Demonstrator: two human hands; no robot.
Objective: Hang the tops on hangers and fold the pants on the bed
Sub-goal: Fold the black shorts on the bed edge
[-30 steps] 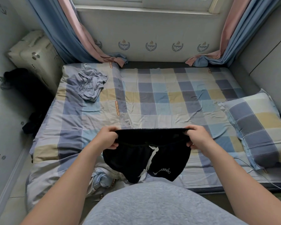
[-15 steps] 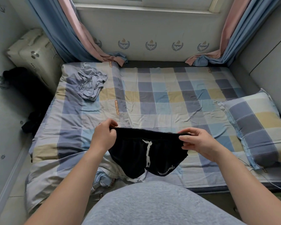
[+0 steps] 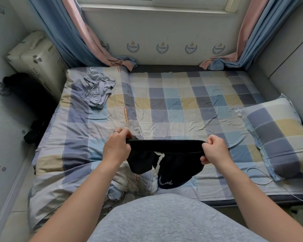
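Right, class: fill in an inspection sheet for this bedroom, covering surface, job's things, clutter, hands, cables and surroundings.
Surface: bed with a checked sheet; rumpled duvet on its left half.
Job's things: black shorts held by the waistband over the near edge; grey shorts crumpled at the far left. No tops or hangers seen.
Clutter: pillow at the right edge.
Hands: left hand and right hand each grip a waistband end.
Cables: white cable on the bed's near right.
Surroundings: curtains by the window; cream case and dark items at left.
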